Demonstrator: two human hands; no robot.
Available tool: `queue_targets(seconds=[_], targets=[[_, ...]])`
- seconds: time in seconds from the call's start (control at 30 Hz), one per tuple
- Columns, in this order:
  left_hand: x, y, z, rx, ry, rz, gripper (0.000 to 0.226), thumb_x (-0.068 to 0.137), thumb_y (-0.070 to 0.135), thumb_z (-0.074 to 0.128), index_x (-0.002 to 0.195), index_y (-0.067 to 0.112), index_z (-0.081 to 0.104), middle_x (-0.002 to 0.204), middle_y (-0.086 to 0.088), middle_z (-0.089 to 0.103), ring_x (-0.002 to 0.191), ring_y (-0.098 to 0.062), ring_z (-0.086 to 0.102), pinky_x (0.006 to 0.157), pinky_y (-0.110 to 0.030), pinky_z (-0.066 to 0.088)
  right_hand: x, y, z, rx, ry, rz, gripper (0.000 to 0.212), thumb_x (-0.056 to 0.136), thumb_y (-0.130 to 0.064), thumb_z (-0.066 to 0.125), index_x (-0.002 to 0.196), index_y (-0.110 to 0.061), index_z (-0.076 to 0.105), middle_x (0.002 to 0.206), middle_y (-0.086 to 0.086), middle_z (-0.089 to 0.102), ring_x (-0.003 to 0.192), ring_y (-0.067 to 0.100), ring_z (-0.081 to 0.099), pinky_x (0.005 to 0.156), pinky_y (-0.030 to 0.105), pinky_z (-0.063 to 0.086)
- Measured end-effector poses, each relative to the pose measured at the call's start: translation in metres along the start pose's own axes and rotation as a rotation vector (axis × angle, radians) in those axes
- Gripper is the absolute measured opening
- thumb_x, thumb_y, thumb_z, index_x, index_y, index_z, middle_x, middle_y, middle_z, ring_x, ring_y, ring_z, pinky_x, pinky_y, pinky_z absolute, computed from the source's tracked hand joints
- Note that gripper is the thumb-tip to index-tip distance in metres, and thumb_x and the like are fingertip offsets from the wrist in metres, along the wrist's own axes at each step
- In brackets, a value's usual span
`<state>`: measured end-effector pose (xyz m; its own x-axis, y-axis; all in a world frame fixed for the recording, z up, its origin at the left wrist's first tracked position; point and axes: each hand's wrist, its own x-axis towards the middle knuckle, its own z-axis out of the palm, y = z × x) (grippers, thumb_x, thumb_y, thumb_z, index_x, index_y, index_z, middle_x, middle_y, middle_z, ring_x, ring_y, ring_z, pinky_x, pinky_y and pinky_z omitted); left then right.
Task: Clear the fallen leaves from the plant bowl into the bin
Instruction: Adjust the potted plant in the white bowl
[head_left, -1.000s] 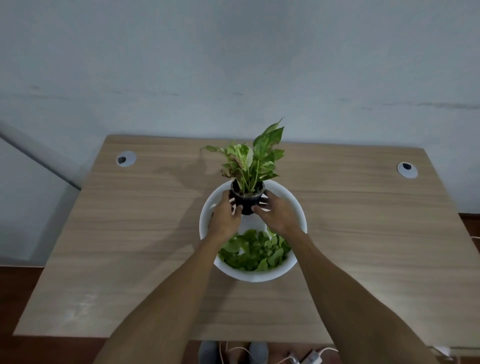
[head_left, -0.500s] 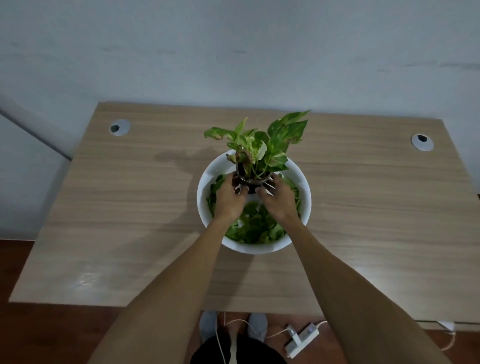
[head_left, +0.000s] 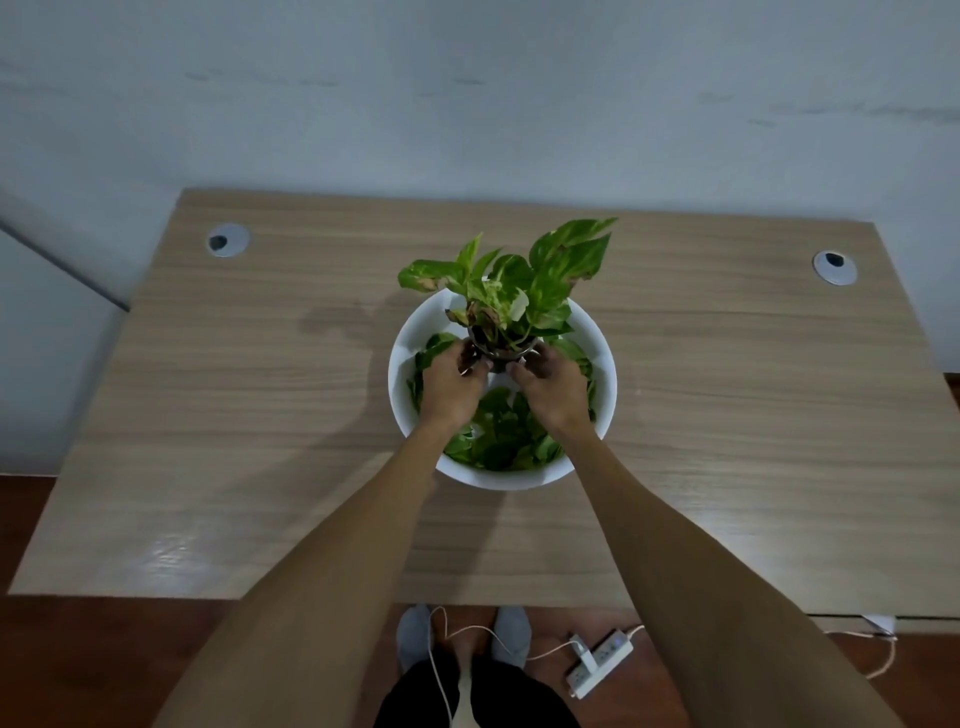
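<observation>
A white bowl (head_left: 600, 358) stands in the middle of the wooden desk. Loose green leaves (head_left: 501, 439) cover its bottom. In the bowl's far half stands a small dark pot (head_left: 498, 354) with a green and yellow plant (head_left: 540, 283) rising from it. My left hand (head_left: 449, 387) grips the pot's left side and my right hand (head_left: 550, 387) grips its right side. The hands hide most of the pot, and I cannot tell whether it rests on the leaves or hangs just above them. No bin is in view.
The wooden desk (head_left: 234, 415) has two round cable holes, one at the far left (head_left: 226, 240) and one at the far right (head_left: 834, 266). A grey wall stands behind it. On the floor near my feet lies a white power strip (head_left: 600, 662) with cords.
The pot and plant have gone from the bowl's far rim down into its middle among the leaves, both hands still on it. My head has tilted down, so the floor shows.
</observation>
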<state>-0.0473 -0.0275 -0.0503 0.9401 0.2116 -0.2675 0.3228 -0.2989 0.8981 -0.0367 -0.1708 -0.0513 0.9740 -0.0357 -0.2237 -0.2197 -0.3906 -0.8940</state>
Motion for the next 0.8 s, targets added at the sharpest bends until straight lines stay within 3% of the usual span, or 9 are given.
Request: queue_targets(seconds=[0.1,0.2,0.3,0.37,0.43,0.5,0.57,0.7,0.8], targets=[[0.001,0.001,-0.009,0.114,-0.019,0.033,0.033,0.095,0.010,0.054,0.128,0.008,0.062,0.124,-0.009,0.068,0.117,-0.024,0.060,0.099,-0.038,0.050,-0.002,0.000,-0.010,-0.107,-0.010,-0.017,0.041,0.093,-0.024,0.064,0.133,-0.016,0.062,0.126,0.005,0.069,0.118,0.019,0.062,0.095,0.026,0.048],[0.005,-0.005,-0.028,0.306,0.004,0.127,0.039,0.095,0.002,0.046,0.131,0.004,0.059,0.132,-0.012,0.063,0.124,-0.026,0.056,0.107,-0.038,0.045,0.000,0.002,-0.027,-0.250,0.112,-0.131,0.031,0.095,-0.014,0.055,0.123,-0.015,0.070,0.118,0.005,0.071,0.106,0.018,0.066,0.080,0.007,0.039],[0.014,-0.008,-0.043,0.554,-0.083,0.278,0.050,0.086,-0.004,0.043,0.133,0.006,0.057,0.141,-0.012,0.055,0.133,-0.030,0.047,0.111,-0.043,0.040,0.007,0.002,-0.042,-0.376,0.189,-0.165,0.033,0.092,-0.004,0.048,0.113,-0.009,0.072,0.115,0.012,0.068,0.103,0.028,0.065,0.083,0.022,0.044],[0.021,-0.007,-0.045,0.726,-0.184,0.352,0.057,0.085,-0.004,0.046,0.141,0.006,0.048,0.152,-0.015,0.041,0.141,-0.033,0.034,0.114,-0.044,0.033,0.014,0.004,-0.044,-0.472,0.078,-0.224,0.027,0.089,0.002,0.046,0.102,0.001,0.069,0.110,0.020,0.066,0.102,0.037,0.061,0.085,0.037,0.051],[0.028,-0.008,-0.045,0.844,-0.275,0.360,0.061,0.088,-0.001,0.047,0.148,0.006,0.035,0.158,-0.014,0.029,0.148,-0.031,0.021,0.117,-0.044,0.029,0.021,0.006,-0.040,-0.578,-0.114,-0.224,0.027,0.088,0.003,0.047,0.110,0.005,0.063,0.117,0.024,0.062,0.112,0.040,0.056,0.093,0.046,0.048],[0.033,-0.009,-0.044,0.953,-0.366,0.350,0.063,0.091,0.003,0.047,0.151,0.004,0.026,0.161,-0.013,0.022,0.151,-0.028,0.014,0.119,-0.042,0.027,0.027,0.007,-0.035,-0.698,-0.246,-0.204,0.046,0.090,-0.001,0.049,0.136,0.000,0.051,0.141,0.020,0.051,0.133,0.037,0.043,0.108,0.045,0.039],[0.035,-0.011,-0.043,1.031,-0.419,0.330,0.065,0.093,0.007,0.047,0.152,0.004,0.021,0.161,-0.014,0.020,0.151,-0.028,0.013,0.121,-0.041,0.023,0.030,0.009,-0.033,-0.766,-0.286,-0.184,0.054,0.095,-0.007,0.046,0.148,-0.006,0.038,0.154,0.015,0.039,0.143,0.033,0.033,0.116,0.044,0.030],[0.026,-0.013,-0.046,1.070,-0.379,0.328,0.062,0.093,0.013,0.049,0.150,0.003,0.027,0.157,-0.015,0.029,0.146,-0.031,0.024,0.120,-0.041,0.024,0.024,0.011,-0.035,-0.820,-0.321,-0.138,0.055,0.101,-0.017,0.040,0.153,-0.004,0.029,0.161,0.014,0.028,0.148,0.030,0.026,0.121,0.042,0.024],[0.011,-0.011,-0.048,1.051,-0.392,0.273,0.057,0.094,0.012,0.046,0.147,0.001,0.032,0.155,-0.016,0.034,0.142,-0.033,0.031,0.119,-0.040,0.025,0.009,0.008,-0.040,-0.858,-0.350,-0.114,0.052,0.102,-0.020,0.039,0.150,-0.003,0.032,0.158,0.015,0.033,0.143,0.033,0.034,0.118,0.041,0.028]])
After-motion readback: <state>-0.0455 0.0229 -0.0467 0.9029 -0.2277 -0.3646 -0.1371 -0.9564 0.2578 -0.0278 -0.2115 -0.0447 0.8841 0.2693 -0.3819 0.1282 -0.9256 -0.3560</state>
